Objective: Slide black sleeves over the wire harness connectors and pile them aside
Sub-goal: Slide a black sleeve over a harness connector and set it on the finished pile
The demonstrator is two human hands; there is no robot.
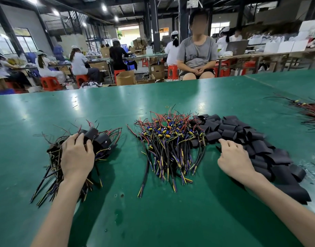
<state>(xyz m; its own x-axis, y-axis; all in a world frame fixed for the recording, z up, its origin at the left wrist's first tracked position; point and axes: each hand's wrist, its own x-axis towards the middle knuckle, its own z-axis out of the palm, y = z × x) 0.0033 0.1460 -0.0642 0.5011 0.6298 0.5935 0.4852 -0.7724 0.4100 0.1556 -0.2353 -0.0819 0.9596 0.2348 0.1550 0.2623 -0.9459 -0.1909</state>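
**Q:** What is the setting?

**A:** A factory hall with a wide green table (171,220) in front of the wearer. Beyond its far edge, at 12 o'clock, 1 person in a grey shirt (197,54) sits facing the camera. At 10 o'clock, workers sit on red stools (50,83).

**Q:** Where are the harnesses?

**A:** There are 3 heaps in a row. The bare wire harnesses (171,139) lie at the centre. The black sleeves (260,139) are at 3 o'clock, touching the harnesses' right edge. The sleeved pile (101,142) sits at 9 o'clock, apart from the others. More wires (311,111) lie at 2 o'clock.

**Q:** And the hands?

**A:** The left hand (76,155) lies on the sleeved pile with its fingers bent over a sleeve. I cannot tell whether it grips or only rests. The right hand (233,157) is relaxed and holds nothing, its fingertips (223,141) touching the edge of the black sleeves.
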